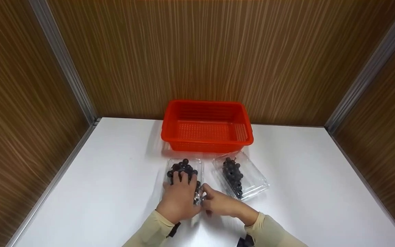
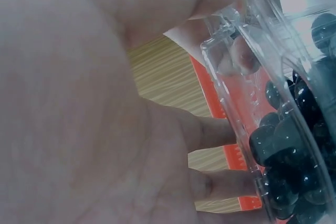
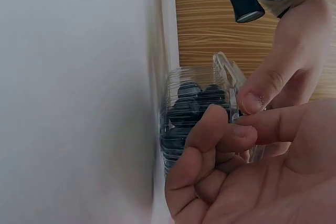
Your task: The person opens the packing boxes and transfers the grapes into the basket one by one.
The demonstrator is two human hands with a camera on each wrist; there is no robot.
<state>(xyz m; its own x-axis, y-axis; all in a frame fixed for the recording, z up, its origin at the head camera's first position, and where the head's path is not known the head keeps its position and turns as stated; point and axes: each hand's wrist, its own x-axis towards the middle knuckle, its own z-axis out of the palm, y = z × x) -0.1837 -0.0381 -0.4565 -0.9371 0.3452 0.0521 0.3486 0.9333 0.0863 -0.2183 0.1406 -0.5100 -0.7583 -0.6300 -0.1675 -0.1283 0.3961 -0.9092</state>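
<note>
Your left hand (image 1: 178,198) lies flat, fingers straight, on the grape box (image 1: 183,171); your right hand (image 1: 219,203) pinches its near rim.

My left hand (image 1: 178,197) lies flat over a clear plastic box (image 1: 183,178) of dark grapes (image 1: 182,169) on the white table, lid down. My right hand (image 1: 219,203) pinches the box's near rim (thumb and forefinger at the clasp edge). The box sits just in front of me, flat on its base.
</note>
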